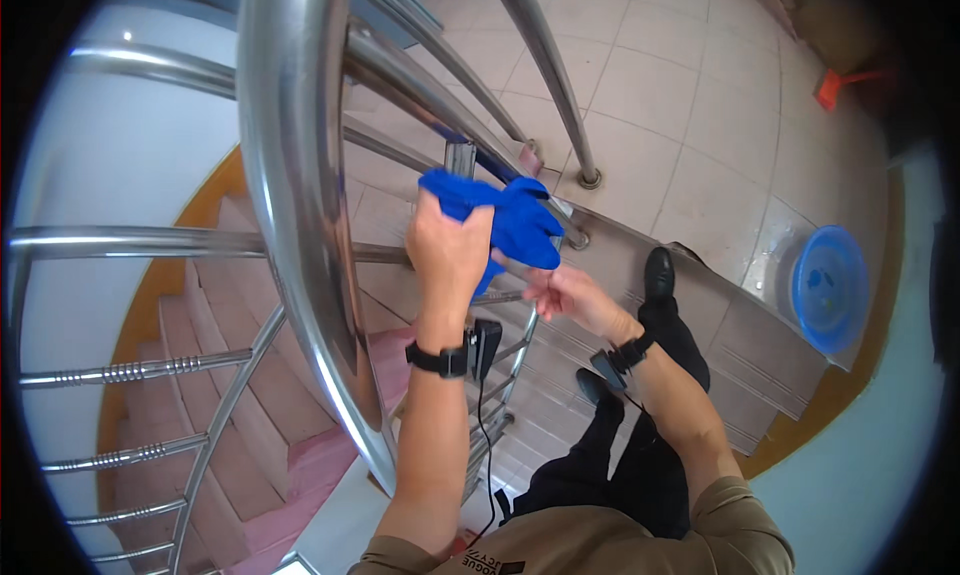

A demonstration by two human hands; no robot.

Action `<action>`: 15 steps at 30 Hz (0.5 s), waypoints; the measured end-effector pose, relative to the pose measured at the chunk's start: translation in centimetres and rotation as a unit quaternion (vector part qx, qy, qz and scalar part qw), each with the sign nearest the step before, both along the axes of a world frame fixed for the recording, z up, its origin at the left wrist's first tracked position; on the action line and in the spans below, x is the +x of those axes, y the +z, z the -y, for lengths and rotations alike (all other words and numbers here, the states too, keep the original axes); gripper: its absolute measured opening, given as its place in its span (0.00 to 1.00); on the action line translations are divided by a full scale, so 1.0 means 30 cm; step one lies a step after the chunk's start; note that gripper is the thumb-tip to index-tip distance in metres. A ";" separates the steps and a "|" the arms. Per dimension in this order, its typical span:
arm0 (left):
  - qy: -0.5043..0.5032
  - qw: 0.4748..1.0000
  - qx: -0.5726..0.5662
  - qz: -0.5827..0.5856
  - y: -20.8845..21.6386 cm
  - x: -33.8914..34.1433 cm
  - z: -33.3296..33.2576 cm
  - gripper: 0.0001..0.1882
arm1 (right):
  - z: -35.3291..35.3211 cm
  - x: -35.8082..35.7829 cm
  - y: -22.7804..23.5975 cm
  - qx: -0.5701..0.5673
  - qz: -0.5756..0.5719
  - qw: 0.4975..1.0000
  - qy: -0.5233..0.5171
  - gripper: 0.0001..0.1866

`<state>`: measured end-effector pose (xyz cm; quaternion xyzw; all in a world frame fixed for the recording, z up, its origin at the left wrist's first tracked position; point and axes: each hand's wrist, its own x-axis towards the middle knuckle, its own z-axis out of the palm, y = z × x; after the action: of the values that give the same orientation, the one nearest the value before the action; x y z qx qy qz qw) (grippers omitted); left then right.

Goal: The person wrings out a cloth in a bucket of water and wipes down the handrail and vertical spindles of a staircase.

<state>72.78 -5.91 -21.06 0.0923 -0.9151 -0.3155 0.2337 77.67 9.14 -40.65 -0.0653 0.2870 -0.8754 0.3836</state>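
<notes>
A bright blue cloth (pixel 520 225) is bunched over a metal part of the stair railing in the middle of the view. My left hand (pixel 450 245) is closed on the cloth's left side, thumb lying on top of it. Just below the cloth's lower right edge, my right hand (pixel 575 300) has its fingers loosely curled and apart, close to a thin metal bar. No object shows in the right hand; whether its fingertips touch the bar I cannot tell. Behind the cloth stands a shiny square post (pixel 460 158), partly hidden by it.
A thick steel handrail (pixel 290 125) curves down on the left, with thinner bars around it. Pink-grey stairs (pixel 235 375) descend beyond it. To the right, a blue plastic basin (pixel 830 287) stands by the wall on the tiled landing (pixel 690 105). My feet are on a step.
</notes>
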 end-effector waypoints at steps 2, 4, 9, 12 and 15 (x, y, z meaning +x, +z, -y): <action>0.014 1.000 -0.001 0.004 -0.038 0.066 0.027 0.15 | 0.034 0.041 -0.060 0.174 -0.135 0.975 0.013 0.26; 0.039 0.999 -0.011 0.009 -0.072 0.140 0.052 0.14 | 0.029 0.057 -0.032 0.406 -0.373 0.833 0.036 0.27; 0.056 0.998 0.021 0.025 -0.073 0.174 0.033 0.14 | -0.013 0.028 -0.150 0.499 -0.504 0.680 0.187 0.27; 0.036 0.998 0.012 0.046 -0.053 0.146 0.035 0.13 | -0.005 -0.003 -0.152 0.489 -0.486 0.703 0.177 0.25; 0.007 0.998 0.036 0.057 -0.008 0.052 0.012 0.12 | -0.015 -0.030 -0.192 0.482 -0.457 0.732 0.152 0.24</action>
<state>74.35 -6.27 -21.31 0.1252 -0.9141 -0.3410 0.1800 76.78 9.60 -46.40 -0.3064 0.7973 -0.4147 0.3138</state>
